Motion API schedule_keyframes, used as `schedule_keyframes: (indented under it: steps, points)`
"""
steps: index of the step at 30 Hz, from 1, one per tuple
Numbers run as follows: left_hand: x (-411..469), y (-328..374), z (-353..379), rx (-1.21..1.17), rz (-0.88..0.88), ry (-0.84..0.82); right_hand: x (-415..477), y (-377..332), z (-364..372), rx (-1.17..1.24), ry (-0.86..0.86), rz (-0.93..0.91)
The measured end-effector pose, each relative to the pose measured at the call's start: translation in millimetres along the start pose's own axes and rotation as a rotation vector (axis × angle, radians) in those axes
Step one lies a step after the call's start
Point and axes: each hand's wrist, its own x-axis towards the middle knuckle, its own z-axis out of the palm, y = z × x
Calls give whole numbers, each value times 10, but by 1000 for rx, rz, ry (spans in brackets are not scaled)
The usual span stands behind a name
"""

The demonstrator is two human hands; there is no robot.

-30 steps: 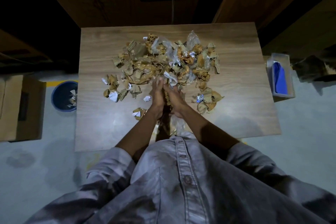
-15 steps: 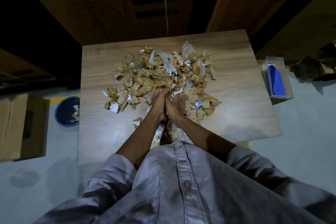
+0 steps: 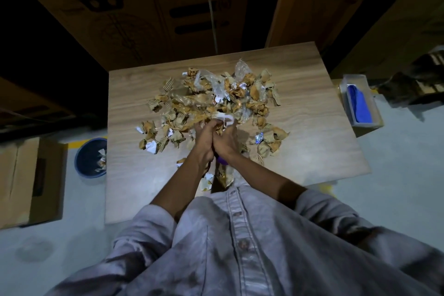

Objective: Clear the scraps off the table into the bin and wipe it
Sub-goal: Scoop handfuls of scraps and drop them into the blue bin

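A cardboard box [image 3: 21,180] stands on the floor at the far left. Just beside it is the round blue bin [image 3: 90,158], close to the table's left edge and holding a few scraps. The wooden table [image 3: 312,132] fills the middle. The scraps [image 3: 206,103], crumpled brown paper, torn cardboard, clear plastic and white bits, lie heaped across its centre, with looser pieces spread to either side. The person leans over the near edge, forearms converging. The left hand [image 3: 204,134] and right hand [image 3: 227,140] press side by side at the near rim of the heap, the fingers of both curled into it and clamped on scraps. A white piece sticks out just above the fingers. A few more scraps lie between the forearms near the table's near edge. On the right, beyond the table's edge, a clear tray [image 3: 354,77] holds a blue cloth [image 3: 359,106].
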Motion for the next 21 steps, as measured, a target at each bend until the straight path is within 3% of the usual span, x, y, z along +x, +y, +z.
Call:
schedule_keyframes:
  steps: [5, 13, 18, 21]
  points:
    - [-112, 112, -4, -26, -85, -136, 0, 42, 15, 2, 49, -46]
    - [-302, 230, 108, -64, -123, -166, -24, 105, -48, 43, 130, -96]
    - [-337, 187, 157, -245, -99, -140, 29, 105, -142, 85, 145, -101]
    - [-342, 161, 157, -191, -88, -133, 55, 104, -168, 88, 136, -53]
